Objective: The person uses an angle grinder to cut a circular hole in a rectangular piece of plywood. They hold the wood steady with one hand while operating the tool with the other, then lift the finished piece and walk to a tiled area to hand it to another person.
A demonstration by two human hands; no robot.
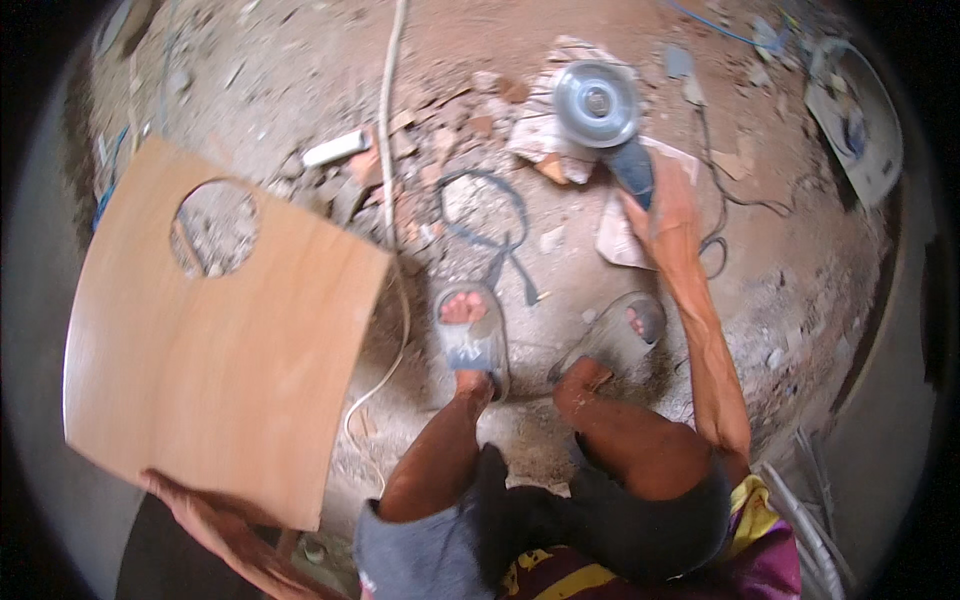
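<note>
- Plywood board [215, 340] with a round hole, at nine o'clock, gripped at its lower edge by the left hand [185, 495].
- Angle grinder [605, 115], at one o'clock, clasped by the right hand [665, 205].
- Rubble [440, 130] and a white cable [390, 110] lie on the floor between them.

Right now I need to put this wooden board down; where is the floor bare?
Barest is the dusty floor left of the white cable. Broken bricks, the black cord and the grinder crowd the middle, ahead of the sandals.

Left hand [185, 500] grips a plywood board [210, 350] with a round hole; right hand [668, 215] holds an angle grinder [605, 115] over rubble
</note>
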